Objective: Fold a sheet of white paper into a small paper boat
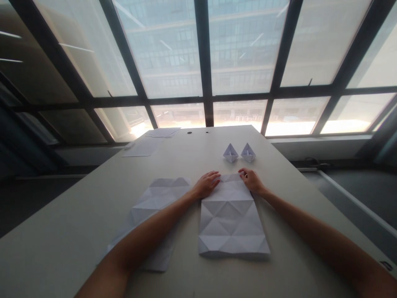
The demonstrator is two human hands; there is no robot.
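A white sheet of paper (pixel 231 223) covered in triangular and straight creases lies in front of me on the table. My left hand (pixel 208 184) rests on its far left corner, fingers stretched out and flat. At the far right corner, my right hand (pixel 252 181) has its thumb and fingers bent together on the paper's edge. Just beyond the hands stand two folded paper pieces, a left one (pixel 230 153) and a right one (pixel 248 153), each with a pointed top. Partly hidden under my left forearm are more creased sheets (pixel 161 196).
The long white table (pixel 74 207) reaches toward a wall of dark-framed windows (pixel 203 49). Flat white sheets (pixel 144 145) lie at its far left. Two small dark round spots, one of them a hole (pixel 189 133), show near the far edge.
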